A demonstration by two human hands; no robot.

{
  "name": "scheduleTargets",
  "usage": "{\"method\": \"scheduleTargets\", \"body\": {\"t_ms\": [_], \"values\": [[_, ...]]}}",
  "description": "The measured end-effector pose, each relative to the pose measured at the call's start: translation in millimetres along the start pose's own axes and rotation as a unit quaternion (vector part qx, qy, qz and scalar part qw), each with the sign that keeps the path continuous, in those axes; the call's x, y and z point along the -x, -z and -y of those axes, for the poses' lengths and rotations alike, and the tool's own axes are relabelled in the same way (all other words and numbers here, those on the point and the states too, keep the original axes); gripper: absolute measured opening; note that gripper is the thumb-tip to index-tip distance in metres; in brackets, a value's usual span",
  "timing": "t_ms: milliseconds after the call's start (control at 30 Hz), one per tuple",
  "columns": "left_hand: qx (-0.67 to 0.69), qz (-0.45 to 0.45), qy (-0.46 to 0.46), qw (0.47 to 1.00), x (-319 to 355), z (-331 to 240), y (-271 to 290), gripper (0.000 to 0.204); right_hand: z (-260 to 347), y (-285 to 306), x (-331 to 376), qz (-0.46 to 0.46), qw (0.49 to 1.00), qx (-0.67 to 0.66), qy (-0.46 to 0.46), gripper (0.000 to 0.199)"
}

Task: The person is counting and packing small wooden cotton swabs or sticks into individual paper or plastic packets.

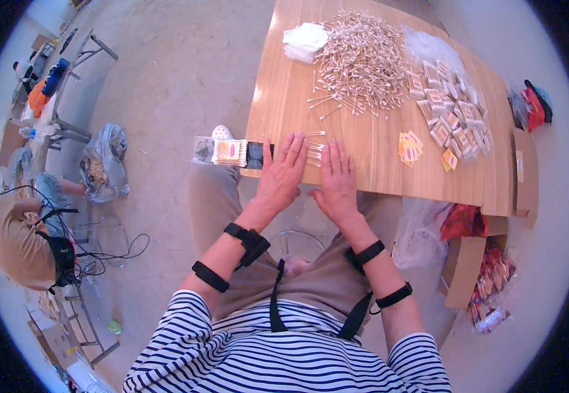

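- The left hand (280, 175) and the right hand (337, 180) lie flat, palms down, side by side at the near edge of the wooden counter (376, 173). Both grips are open, fingers stretched out, closed on nothing.
- A small bundle of cotton swabs (315, 152) sits between and just beyond the fingertips, touching or almost touching them; too many sticks to count, roughly a dozen or more.
- I judge these swabs very light, thin and stiff but easy to snap or scatter, with soft tips. They are best pinched together at mid-stick as a bunch, not by the ends.
- One filled swab packet (230, 152) lies just left of the left hand, overhanging the counter edge beside a dark holder.
- Further right, a few orange-yellow labels (410, 147), about five.
- Beyond these, a spread of finished packets (451, 108), some twenty or more.
- Farthest off, one big heap of loose swabs (362, 60), and one stack of white bags (305, 40).
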State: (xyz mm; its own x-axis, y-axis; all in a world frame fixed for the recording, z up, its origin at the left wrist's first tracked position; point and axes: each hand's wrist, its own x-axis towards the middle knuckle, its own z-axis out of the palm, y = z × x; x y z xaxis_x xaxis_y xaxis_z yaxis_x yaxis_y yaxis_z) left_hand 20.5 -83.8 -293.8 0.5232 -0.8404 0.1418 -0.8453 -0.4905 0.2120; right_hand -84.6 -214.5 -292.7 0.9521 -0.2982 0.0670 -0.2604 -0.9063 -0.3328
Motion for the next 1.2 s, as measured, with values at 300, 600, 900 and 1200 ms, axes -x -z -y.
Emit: {"method": "scheduleTargets", "body": {"t_ms": [300,600,900,1200], "values": [[0.016,0.010,0.008,1.000,-2.3,-0.6,5.7,0.108,2.8,-0.3,-14.1,-0.024,0.994,0.102,-0.002,0.096],[0.017,0.000,0.008,1.000,-3.5,1.9,-1.9,0.105,2.6,2.8,-14.8,-0.034,0.997,0.074,-0.005,0.092],[0.002,0.020,0.006,1.000,-1.9,3.5,1.4,0.117,-14.0,4.4,-30.2,-0.172,0.980,-0.087,0.041,0.025],[-0.009,0.029,0.003,1.000,-1.8,3.7,0.8,0.122,-24.1,-14.0,-54.1,-0.184,0.983,0.003,0.021,0.009]]}}
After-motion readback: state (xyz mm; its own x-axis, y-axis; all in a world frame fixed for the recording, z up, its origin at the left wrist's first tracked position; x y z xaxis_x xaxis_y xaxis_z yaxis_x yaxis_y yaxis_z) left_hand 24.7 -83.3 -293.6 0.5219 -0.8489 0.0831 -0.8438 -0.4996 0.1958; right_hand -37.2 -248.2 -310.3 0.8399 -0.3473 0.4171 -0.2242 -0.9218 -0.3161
